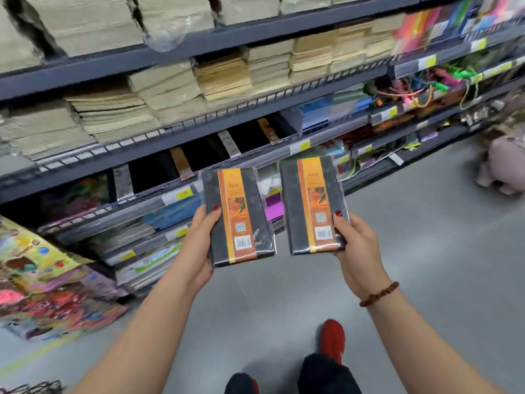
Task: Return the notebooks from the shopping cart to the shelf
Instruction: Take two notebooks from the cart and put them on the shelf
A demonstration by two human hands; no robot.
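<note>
From the head camera, you hold one wrapped notebook in each hand, both out in front of the shelf (264, 155) and apart from it. Your left hand (200, 245) grips the left notebook (238, 217) at its lower left edge, thumb pressed on the black cover and fingers hidden beneath. Your right hand (356, 251) grips the right notebook (312, 204) at its lower right corner in the same way, thumb on top beside the barcode. Both notebooks are black with an orange band down the cover; they tilt face-up toward you, side by side with a gap between them, the right one nearer the shelf.

On the shelf, a row of dark notebooks (199, 155) with matching bands stands just behind its front rail, directly beyond the two you hold. A yellow price tag (184, 193) sits on that rail. Above the shelf, cream paper stacks (113, 115) fill the higher tiers. Below it, the grey floor (426, 251) shows your red shoe (332, 341). A bead bracelet (379, 294) circles your right wrist.
</note>
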